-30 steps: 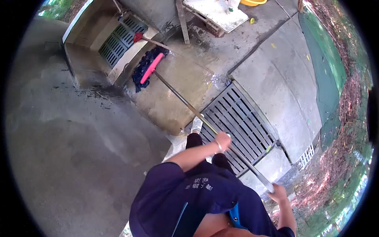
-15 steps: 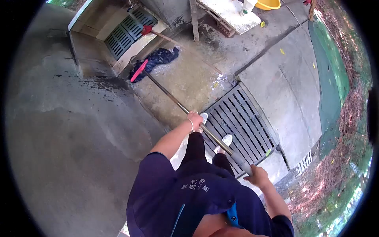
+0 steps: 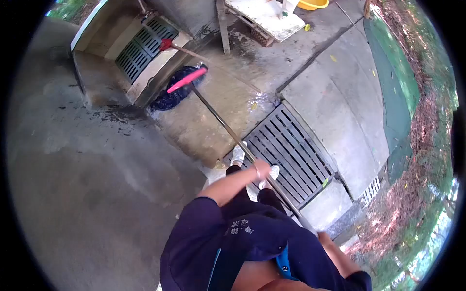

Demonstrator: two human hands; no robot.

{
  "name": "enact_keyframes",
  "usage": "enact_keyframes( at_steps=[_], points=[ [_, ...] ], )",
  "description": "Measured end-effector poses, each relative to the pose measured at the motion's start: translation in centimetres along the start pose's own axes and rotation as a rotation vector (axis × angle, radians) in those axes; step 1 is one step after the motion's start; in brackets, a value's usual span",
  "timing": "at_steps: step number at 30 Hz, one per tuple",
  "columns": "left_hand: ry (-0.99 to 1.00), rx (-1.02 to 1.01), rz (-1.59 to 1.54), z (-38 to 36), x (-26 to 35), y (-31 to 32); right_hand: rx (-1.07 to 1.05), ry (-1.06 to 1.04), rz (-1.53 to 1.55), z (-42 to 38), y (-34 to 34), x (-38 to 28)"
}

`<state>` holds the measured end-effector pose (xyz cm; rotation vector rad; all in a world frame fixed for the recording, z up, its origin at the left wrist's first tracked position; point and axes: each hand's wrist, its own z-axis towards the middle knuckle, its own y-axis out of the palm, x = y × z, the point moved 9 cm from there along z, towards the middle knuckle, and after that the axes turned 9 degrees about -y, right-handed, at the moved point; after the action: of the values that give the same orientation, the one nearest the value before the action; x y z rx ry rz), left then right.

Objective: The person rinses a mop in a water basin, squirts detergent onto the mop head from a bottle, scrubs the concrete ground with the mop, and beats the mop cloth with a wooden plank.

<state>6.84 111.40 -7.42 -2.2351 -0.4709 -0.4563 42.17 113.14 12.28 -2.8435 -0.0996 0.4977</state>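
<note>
A long metal pole (image 3: 221,120) with a pink bar-shaped head (image 3: 187,80) runs from the wet floor back towards my body. My left hand (image 3: 261,169), with a band at its wrist, is wrapped round the middle of the pole, above the floor grate. Near my right hip, my right hand (image 3: 324,237) is at the pole's grey near end, its fingers mostly hidden behind my shirt. Lying over the right part of a bunched dark wet cloth (image 3: 170,97), the pink head overlaps it in this view.
Left of the cloth stands a low basin (image 3: 90,72) with slatted grates (image 3: 141,48). A red-headed tool (image 3: 166,44) rests at its edge. Slotted floor grating (image 3: 286,150) lies under my shoes. At the back are a white board (image 3: 262,17) and a yellow basin (image 3: 313,4).
The pink head has shifted from the cloth's left end to its right part. Both hands have come back with the pole, nearer my body and to the right. The cloth has changed shape.
</note>
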Motion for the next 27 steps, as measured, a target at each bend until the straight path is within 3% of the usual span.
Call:
enact_keyframes(
  at_steps=[1,2,4,5,7,9,12,14,16,18,19,21,22,23,27],
  points=[
    [-0.049,0.091,0.114,0.4,-4.4,-1.7,0.051,-0.104,-0.056,4.1,0.8,-0.6],
    [-0.154,0.073,0.145,0.2,-8.6,-4.2,0.079,-0.017,-0.305,5.5,-2.1,-9.2],
    [-0.146,0.285,-0.033,0.0,-11.0,-7.1,0.058,0.042,-0.286,5.8,-5.3,-12.2],
    [-0.150,0.284,-0.035,-0.1,-10.5,-7.6,0.165,-0.151,-0.374,5.5,-7.0,-13.7],
    [-0.160,0.482,-0.071,-0.5,-8.4,-10.6,0.162,-0.205,-0.513,3.9,-10.6,-15.4],
    [-0.145,0.533,-0.149,-1.7,0.1,-12.6,0.161,-0.045,-0.564,-2.4,-16.8,-14.0],
    [0.001,0.551,-0.387,-2.6,8.7,-12.2,0.321,-0.133,-0.607,-9.1,-21.5,-8.4],
    [0.029,0.550,-0.464,-3.5,9.7,-12.5,0.293,-0.107,-0.687,-10.2,-20.8,-7.5],
    [-0.040,0.400,-0.389,-3.4,7.1,-9.4,0.262,-0.048,-0.763,-8.6,-19.5,-8.5],
    [-0.115,0.328,-0.156,-3.3,-0.3,-6.1,0.178,-0.016,-0.765,-3.2,-14.8,-12.5],
    [-0.152,0.405,-0.135,-3.3,-4.3,-4.4,0.095,-0.014,-0.766,0.0,-12.5,-14.4],
    [-0.419,0.436,-0.111,-3.9,-13.8,-2.5,0.169,-0.211,-0.757,5.0,-9.0,-18.7],
    [-0.385,0.386,-0.110,-5.7,-16.0,-2.3,0.090,-0.224,-0.754,6.1,-7.4,-20.7],
    [-0.354,0.342,-0.109,-6.9,-17.0,-2.3,0.015,-0.240,-0.757,6.9,-6.3,-22.1],
    [-0.373,0.321,-0.074,-7.7,-13.9,-1.3,0.034,-0.283,-0.653,3.2,-5.2,-21.3]
  ],
)
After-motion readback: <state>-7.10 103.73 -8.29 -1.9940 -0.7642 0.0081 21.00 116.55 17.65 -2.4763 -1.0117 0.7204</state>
